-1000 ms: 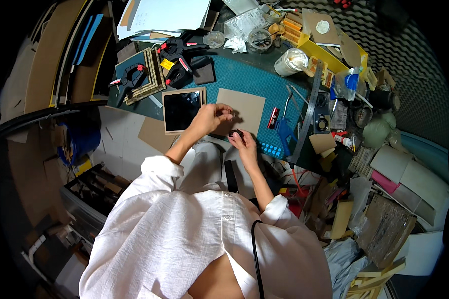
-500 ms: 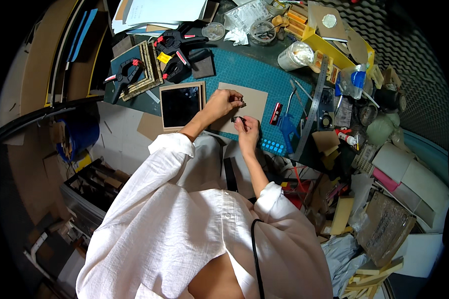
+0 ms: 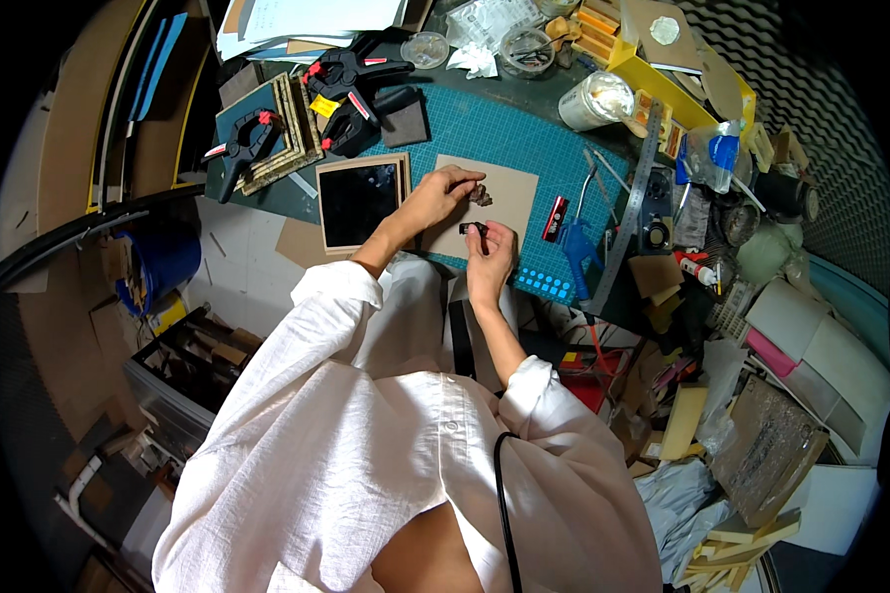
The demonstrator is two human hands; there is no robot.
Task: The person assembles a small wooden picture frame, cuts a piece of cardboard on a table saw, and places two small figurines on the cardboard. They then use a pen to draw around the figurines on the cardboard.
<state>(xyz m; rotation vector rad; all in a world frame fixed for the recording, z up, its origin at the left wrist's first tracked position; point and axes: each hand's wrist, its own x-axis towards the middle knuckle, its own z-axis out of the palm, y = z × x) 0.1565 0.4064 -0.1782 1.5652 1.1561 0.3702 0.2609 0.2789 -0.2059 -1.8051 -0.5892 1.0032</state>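
My left hand [image 3: 435, 200] is over a beige board [image 3: 512, 198], its fingers closed at the edge of a small, crumpled dark-brown piece [image 3: 481, 196]. Whether that piece touches the board cannot be made out. Nearer to me, my right hand [image 3: 490, 259] pinches a small black piece [image 3: 473, 228] between thumb and fingers; its exact kind is too small to tell. Both hands are apart from each other. The board lies on a green cutting mat [image 3: 465, 114]. To its left is a brown-edged frame with a dark glossy panel [image 3: 359, 206].
Right of the board lie a small red-and-black packet [image 3: 555, 218], a blue air gun [image 3: 578, 252] and a long steel ruler [image 3: 627, 203]. Black spring clamps [image 3: 351, 74] sit at the far left, beside stacked frames [image 3: 292, 128]. An open white tub [image 3: 596, 101] stands at far right.
My left fingers have straightened and risen slightly, showing more of the brown piece. My right hand has turned the black piece a little. The view has shifted slightly.
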